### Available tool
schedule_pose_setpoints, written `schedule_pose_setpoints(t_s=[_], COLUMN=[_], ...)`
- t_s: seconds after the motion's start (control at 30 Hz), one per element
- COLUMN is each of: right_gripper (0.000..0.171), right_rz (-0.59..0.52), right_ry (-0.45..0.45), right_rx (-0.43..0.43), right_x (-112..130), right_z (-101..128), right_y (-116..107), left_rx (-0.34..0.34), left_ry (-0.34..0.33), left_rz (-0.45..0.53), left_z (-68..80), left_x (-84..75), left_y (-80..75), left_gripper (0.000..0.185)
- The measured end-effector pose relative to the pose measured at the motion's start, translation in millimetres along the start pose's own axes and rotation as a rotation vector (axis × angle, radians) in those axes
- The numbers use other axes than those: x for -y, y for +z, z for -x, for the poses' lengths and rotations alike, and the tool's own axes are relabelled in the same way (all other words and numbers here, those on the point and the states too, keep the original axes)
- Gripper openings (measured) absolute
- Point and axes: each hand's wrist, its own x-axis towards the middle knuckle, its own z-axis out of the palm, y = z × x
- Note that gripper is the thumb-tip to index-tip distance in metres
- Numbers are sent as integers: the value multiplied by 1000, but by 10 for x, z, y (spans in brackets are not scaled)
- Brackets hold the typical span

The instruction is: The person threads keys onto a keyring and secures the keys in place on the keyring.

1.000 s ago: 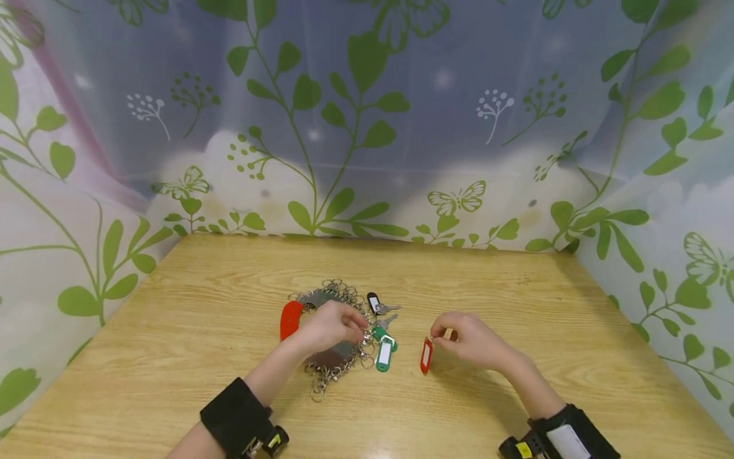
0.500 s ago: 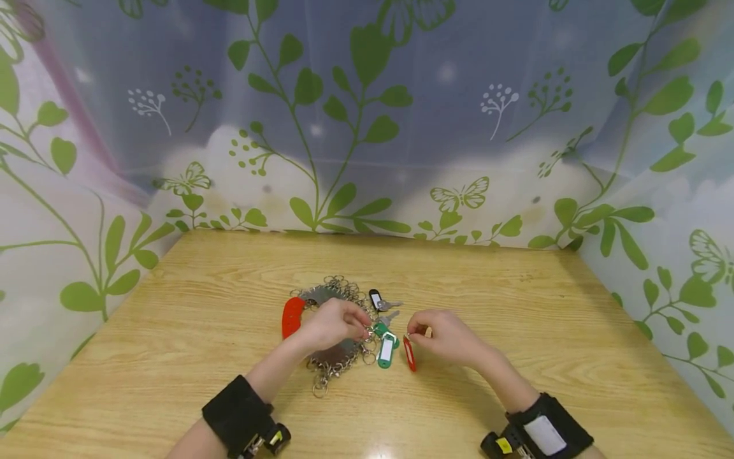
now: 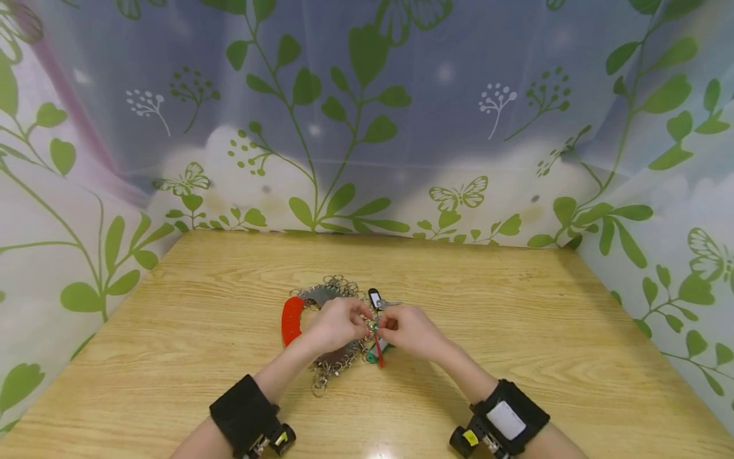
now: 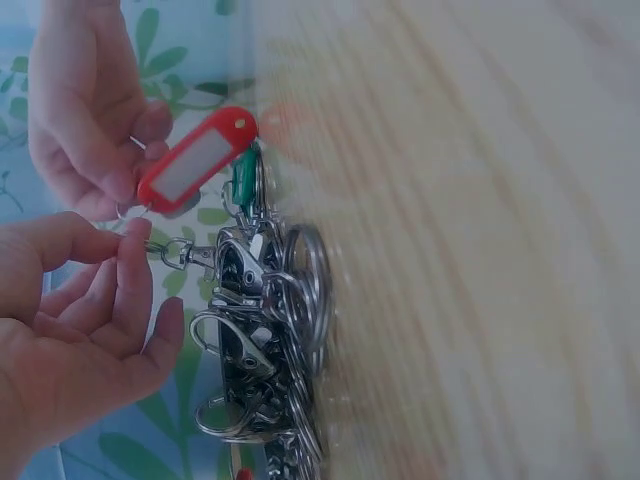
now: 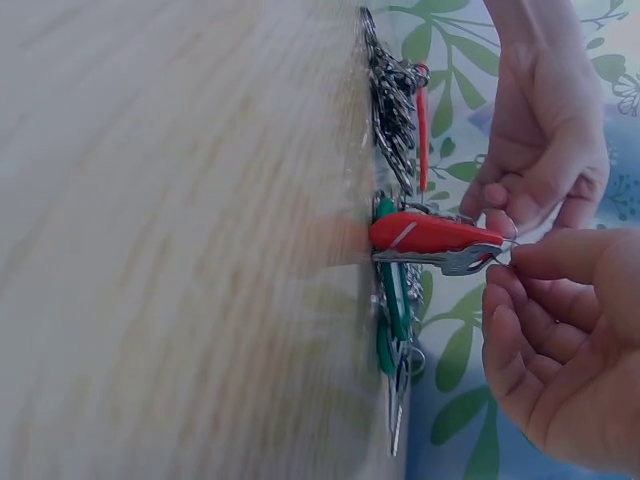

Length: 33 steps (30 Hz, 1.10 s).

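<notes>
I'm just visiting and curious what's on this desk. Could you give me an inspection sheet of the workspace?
Surface: wooden table, light grain.
Job's things: red key tag and a small metal clasp on the pile of key rings.
Clutter: green key tags, a black tag with a key, a red curved piece at the pile's left edge.
Hands: left hand pinches the clasp; right hand pinches the red tag's ring end.
Cables: nothing seen.
Surroundings: curtain printed with green leaves and butterflies on three sides; black wrist straps hold cameras.
</notes>
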Motion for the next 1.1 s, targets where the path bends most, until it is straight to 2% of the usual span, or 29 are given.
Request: schedule_pose_setpoints(t_s=[0.2, 0.33, 0.8, 1.1], right_gripper=[5, 5, 7, 7], right_rz=[-30, -24, 140, 179], right_ry=[41, 28, -170, -199], right_rx=[-42, -57, -109, -121], right_x=[22, 52, 50, 67], right_z=[-23, -8, 7, 15], right_y=[58, 65, 86, 127], left_rx=[-23, -30, -58, -61], left_ry=[6, 8, 24, 23], left_rz=[-12, 3, -34, -43], left_z=[-8, -7, 1, -3], left_x=[1, 5, -16, -41], left_y=[18, 28, 65, 94], left_gripper=[25, 30, 30, 31])
